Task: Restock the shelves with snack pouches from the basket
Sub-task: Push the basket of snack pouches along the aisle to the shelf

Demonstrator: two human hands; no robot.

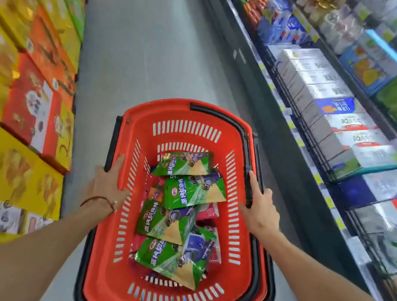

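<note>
The left hand [107,184] grips the left rim of a red plastic basket [163,105]. Its thumb lies over the rim and its fingers reach along the outside, on a folded black handle. A thin cord bracelet [100,200] circles that wrist. The right hand [260,211] grips the opposite rim the same way, so the basket hangs between both hands, at 6 o'clock in the view.

The snack pouches [185,195] lie loose on the basket floor, overlapping in a rough line from 12 to 6 o'clock. They are green and purple foil packs, probably light, soft and crinkly, and slippery against each other. A flat pinch on a sealed edge or corner would likely hold one best; squeezing the middle might crush what is inside. Red packs [208,212] peek out beneath them.

At 3 o'clock, dark shelves [301,146] carry white boxes [324,92] and mixed goods. At 9 o'clock stand stacked yellow and red cartons [21,87]. Grey floor [144,39] runs to 12 o'clock.

The edges of the view are smeared, so labels and shelf tags cannot be read. The pouch count is unclear, since some are buried. No shelf space for the pouches can be made out.
</note>
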